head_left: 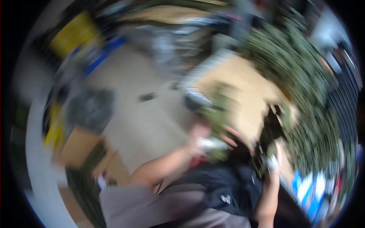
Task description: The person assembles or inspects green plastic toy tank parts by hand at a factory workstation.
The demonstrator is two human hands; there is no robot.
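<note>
Motion blur smears the view. My left hand (201, 135), with white around its fingers or wrist, closes on a green cloth piece (218, 110) near the front edge of a tan board (247, 83). To its right, my right hand (274, 157), also with a white band, closes around something dark. A black irregular shape (272, 123) rises just beyond that hand; its kind is too blurred to tell. Both hands are in front of my dark apron (228, 190).
Stacked green cloth pieces (296, 72) heap along the right. Blue and white packaging (311, 190) lies at lower right. An open cardboard box (81, 146) stands at lower left, a yellow container (76, 34) at upper left. A small green scrap (147, 97) lies on the pale floor (133, 117).
</note>
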